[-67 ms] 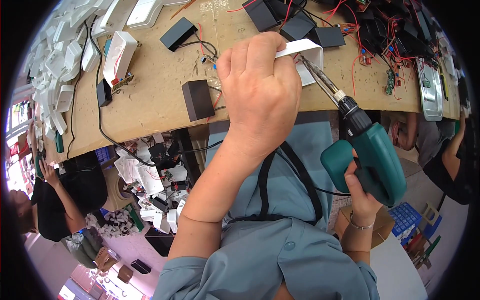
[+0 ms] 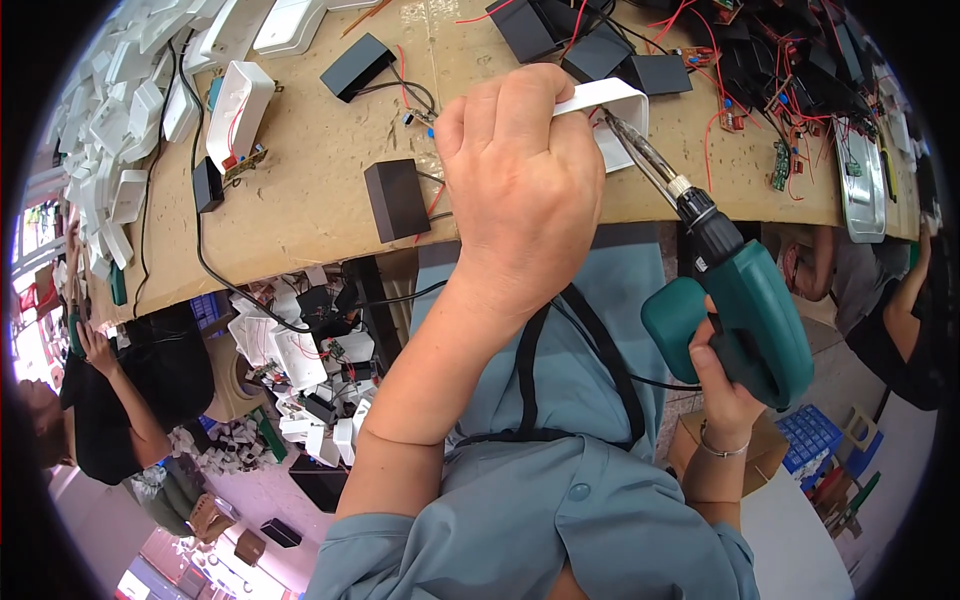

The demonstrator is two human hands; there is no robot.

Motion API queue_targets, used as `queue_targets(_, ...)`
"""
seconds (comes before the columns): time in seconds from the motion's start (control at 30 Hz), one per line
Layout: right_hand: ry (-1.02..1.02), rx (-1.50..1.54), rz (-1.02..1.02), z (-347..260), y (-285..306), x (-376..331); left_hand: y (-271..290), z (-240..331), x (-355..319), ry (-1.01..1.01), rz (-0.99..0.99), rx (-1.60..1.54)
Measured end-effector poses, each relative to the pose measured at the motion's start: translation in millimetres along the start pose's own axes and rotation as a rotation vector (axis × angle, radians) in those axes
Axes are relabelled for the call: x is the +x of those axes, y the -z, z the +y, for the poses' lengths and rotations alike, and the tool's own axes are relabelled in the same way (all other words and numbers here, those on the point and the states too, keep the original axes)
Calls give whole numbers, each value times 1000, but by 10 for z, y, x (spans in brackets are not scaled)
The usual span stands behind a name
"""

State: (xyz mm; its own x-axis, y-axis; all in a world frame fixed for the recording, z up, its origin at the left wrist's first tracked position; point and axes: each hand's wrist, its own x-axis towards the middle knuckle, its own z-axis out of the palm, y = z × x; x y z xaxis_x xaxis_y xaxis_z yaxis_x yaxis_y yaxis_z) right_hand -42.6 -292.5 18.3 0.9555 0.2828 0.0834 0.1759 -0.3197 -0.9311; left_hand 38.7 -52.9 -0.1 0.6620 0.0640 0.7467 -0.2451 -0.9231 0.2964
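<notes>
My left hand (image 2: 520, 190) is closed around a white plastic casing (image 2: 612, 100) and holds it at the near edge of the brown workbench (image 2: 330, 170). My right hand (image 2: 722, 385) grips the handle of a teal electric screwdriver (image 2: 745, 310). Its long metal bit (image 2: 640, 150) points up and left into the open side of the casing. A black cord runs from the tool down across my blue-grey shirt.
Black boxes (image 2: 397, 198) with red wires, small circuit boards (image 2: 780, 165) and white casings (image 2: 238, 110) lie on the bench. A heap of white casings (image 2: 110, 130) fills the far left. One person sits at left (image 2: 130, 390), another at right (image 2: 880, 300). Parts litter the floor under the bench.
</notes>
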Motion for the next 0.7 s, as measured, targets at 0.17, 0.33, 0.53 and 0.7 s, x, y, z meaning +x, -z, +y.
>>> queue_targets(0.17, -60, 17, 23, -2, -15, 27, 1, -8, -5, -3, -16, -15)
queue_targets(0.33, -35, -24, -10, 40, 31, 30, -4, 7, -28, 34, -43, -59)
queue_targets(0.53, -19, 69, 61, 45, 14, 27, -14, 19, -39, 34, -38, -57)
queue_targets(0.7, -9, -47, -70, 23, 123, 39, -13, -11, -15, -5, -7, -12)
